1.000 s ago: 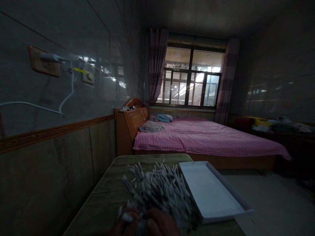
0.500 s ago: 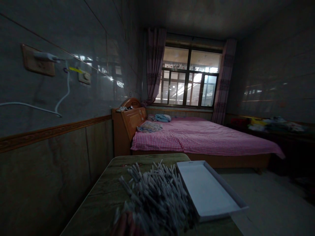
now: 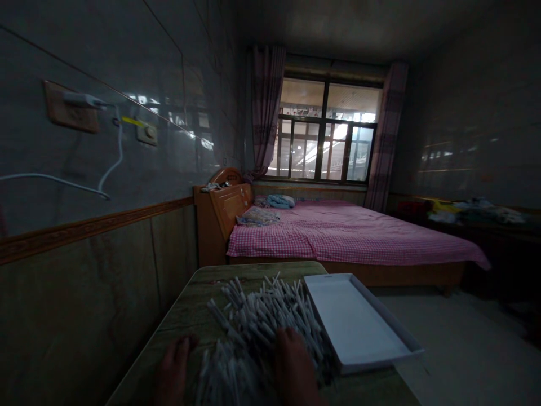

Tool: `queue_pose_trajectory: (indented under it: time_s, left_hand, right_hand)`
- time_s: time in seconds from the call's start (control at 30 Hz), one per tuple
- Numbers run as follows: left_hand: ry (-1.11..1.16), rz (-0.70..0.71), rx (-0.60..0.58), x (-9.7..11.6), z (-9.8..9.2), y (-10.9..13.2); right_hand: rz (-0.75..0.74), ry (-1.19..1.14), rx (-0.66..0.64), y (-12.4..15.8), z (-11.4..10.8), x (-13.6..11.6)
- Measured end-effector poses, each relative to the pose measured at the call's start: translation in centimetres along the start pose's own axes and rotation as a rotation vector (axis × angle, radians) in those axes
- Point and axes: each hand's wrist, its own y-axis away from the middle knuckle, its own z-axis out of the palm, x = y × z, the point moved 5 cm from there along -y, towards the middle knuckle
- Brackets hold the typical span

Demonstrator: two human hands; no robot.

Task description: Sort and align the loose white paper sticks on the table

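A big heap of thin white sticks (image 3: pixel 264 318) lies on a greenish table (image 3: pixel 186 321) in front of me. My left hand (image 3: pixel 172 369) rests at the heap's left edge, fingers stretched forward on the table. My right hand (image 3: pixel 295 363) lies flat on top of the heap near its right side, fingers extended. Neither hand grips anything that I can see. A shallow white tray (image 3: pixel 359 321) with nothing in it sits on the table just right of the heap.
A bed with a pink checked cover (image 3: pixel 350 237) and wooden headboard (image 3: pixel 224 211) stands beyond the table, under a curtained window (image 3: pixel 327 141). The tiled wall (image 3: pixel 84 169) on the left carries sockets and a white cable. Bare floor (image 3: pixel 465 349) lies to the right.
Both hands have come forward into view: the left now lies beside the heap, the right on top of it. Earlier only dim parts of the hands showed at the bottom edge.
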Motion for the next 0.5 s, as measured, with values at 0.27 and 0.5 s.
queue_pose_trajectory:
  time_s: [0.27, 0.5]
  left_hand:
    - [0.093, 0.069, -0.154, -0.5, 3.1, 1.9]
    - [0.065, 0.073, -0.19, -1.2, 2.3, 2.9]
  right_hand:
    - [-0.109, -0.059, 0.097, 1.4, -0.3, 1.0]
    - [-0.215, 0.023, -0.126, 4.7, 2.6, -2.6]
